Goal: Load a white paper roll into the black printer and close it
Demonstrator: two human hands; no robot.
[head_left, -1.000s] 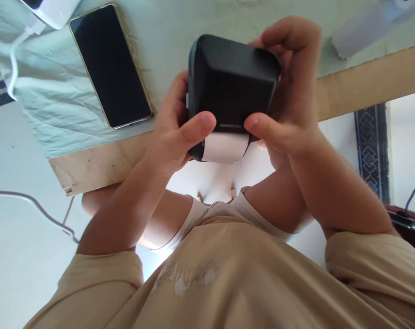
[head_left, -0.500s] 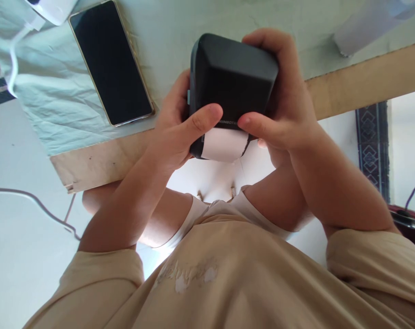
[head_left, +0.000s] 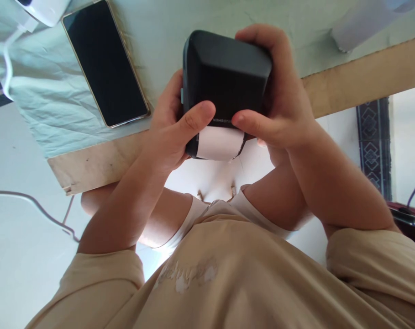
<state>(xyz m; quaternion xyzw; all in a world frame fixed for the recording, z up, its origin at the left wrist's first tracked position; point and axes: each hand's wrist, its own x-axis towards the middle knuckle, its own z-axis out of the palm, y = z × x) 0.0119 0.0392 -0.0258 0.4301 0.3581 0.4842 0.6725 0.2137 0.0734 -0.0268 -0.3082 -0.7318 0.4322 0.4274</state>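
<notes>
1. Hands of a seated person hold a small black printer [head_left: 226, 75] above the near edge of a wooden table [head_left: 358, 80], close to the chest.
2. Left hand [head_left: 169, 132] wraps one side of the printer, thumb pressed on its face.
3. Right hand [head_left: 279, 109] wraps the other side, fingers curled over the top, thumb pressed beside the left one.
4. White paper [head_left: 219, 142] sticks out from the slot just under both thumbs.
5. Printer looks light, rigid and smooth, likely a bit slippery; its flat sides give the surest hold, while the paper is thin and would tear easily.
6. Phone [head_left: 104, 61] lies face up on a pale cloth [head_left: 49, 105] nearby.
</notes>
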